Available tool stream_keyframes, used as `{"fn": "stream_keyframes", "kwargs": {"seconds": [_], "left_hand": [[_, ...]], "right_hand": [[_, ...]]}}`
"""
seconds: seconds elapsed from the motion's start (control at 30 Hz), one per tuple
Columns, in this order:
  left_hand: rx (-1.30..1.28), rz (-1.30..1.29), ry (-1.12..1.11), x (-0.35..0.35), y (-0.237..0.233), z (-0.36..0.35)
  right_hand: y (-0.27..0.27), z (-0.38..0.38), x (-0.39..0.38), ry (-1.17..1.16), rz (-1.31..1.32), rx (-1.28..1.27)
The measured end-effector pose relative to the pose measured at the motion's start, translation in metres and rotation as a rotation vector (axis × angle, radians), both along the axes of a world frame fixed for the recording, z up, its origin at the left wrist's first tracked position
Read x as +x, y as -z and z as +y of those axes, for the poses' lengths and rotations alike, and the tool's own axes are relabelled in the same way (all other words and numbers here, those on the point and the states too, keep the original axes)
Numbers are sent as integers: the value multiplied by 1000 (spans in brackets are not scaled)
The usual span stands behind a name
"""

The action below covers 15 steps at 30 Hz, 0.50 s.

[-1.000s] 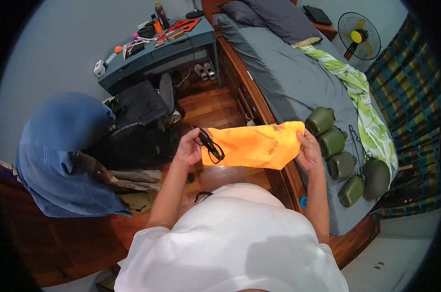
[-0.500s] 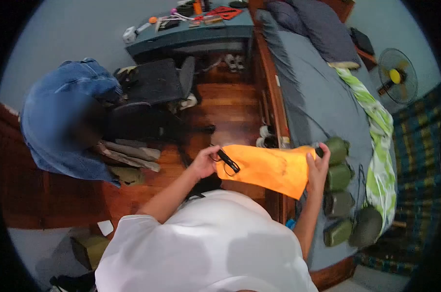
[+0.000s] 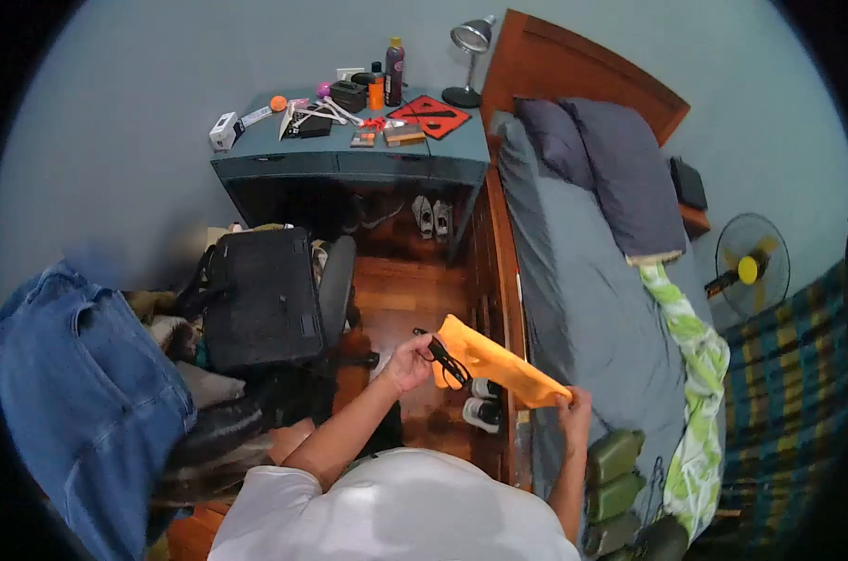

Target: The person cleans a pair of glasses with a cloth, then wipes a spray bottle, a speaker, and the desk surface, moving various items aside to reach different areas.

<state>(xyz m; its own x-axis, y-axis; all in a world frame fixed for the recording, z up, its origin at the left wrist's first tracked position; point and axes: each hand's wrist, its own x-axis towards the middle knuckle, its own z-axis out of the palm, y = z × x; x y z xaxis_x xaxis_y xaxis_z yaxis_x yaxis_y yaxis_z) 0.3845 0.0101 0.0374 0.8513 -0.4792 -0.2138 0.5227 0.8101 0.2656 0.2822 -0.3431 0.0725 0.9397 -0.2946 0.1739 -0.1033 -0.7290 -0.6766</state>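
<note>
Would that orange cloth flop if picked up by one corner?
Probably: the orange cloth looks like thin fabric, strung between the left hand and right hand. It seems light too, the right hand apparently just pinching its end.

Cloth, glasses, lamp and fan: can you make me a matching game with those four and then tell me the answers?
Things:
1. cloth
2. glasses
3. lamp
4. fan

Clues:
A. standing on the desk
B. black, in the left hand
C. yellow in the middle
D. orange, held at one end by the right hand

Right pairs: 1-D, 2-B, 3-A, 4-C
</note>
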Motion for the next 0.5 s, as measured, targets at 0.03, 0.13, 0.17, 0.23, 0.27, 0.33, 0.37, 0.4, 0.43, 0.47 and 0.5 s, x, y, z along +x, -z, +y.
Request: {"fn": "stream_keyframes", "kwargs": {"seconds": [0.03, 0.13, 0.17, 0.23, 0.27, 0.33, 0.37, 0.4, 0.43, 0.47, 0.5], "left_hand": [[-6, -28, 9, 22, -13, 6], [125, -120, 47, 84, -32, 30], [165, -211, 42, 103, -44, 41], [220, -353, 8, 132, -58, 60], [220, -351, 7, 139, -63, 68], [261, -355, -109, 149, -81, 81], [252, -356, -120, 155, -77, 89], [253, -351, -120, 162, -74, 98], [275, -370, -117, 169, -73, 106], [296, -388, -113, 178, -70, 110], [325, -391, -152, 185, -76, 110]], "right_hand": [[-13, 6, 24, 0, -118, 16], [-59, 29, 96, -34, -115, 527], [-72, 41, 114, -74, -147, 498], [-91, 68, 149, -81, -173, 441], [-95, 77, 164, -85, -202, 393], [-92, 85, 193, -132, -255, 407], [-92, 90, 208, -155, -263, 463], [-92, 95, 223, -177, -271, 520], [-99, 101, 236, -190, -255, 516], [-97, 105, 254, -188, -249, 518], [-94, 107, 272, -185, -208, 537]]}}
